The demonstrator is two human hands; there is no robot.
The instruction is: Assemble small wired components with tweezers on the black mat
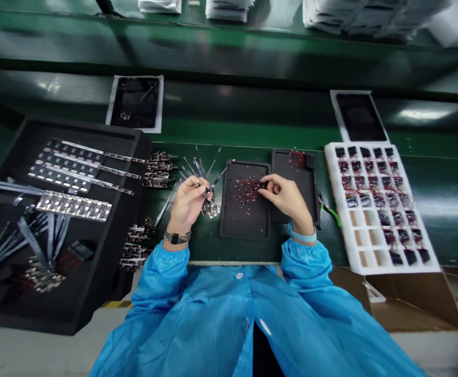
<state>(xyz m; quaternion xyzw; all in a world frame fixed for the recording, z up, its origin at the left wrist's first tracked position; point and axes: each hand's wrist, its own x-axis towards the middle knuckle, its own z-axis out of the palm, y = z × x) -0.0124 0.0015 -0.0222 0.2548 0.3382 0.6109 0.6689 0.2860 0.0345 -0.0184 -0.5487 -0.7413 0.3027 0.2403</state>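
My left hand (189, 201) pinches a small circuit board with a flat ribbon strip (220, 175) that sticks out toward the upper right. Its exact shape is mostly hidden by the fingers. Just behind and below that hand, a fan of ribbon strips with small silvery boards (212, 209) lies on the bench. My right hand (286, 196) reaches over a black tray (244, 228), thumb and forefinger closed at the edge of a loose pile of thin red wires (244, 195). The wires run up to its fingertips.
Green-handled cutters (331, 212) lie right of a second black tray (292, 209). A white foam tray (364, 267) holds black parts with red wires; a cardboard box (417, 309) sits below. At left, a big black bin (83, 293) carries boards and strips, beside stacked boards (159, 170).
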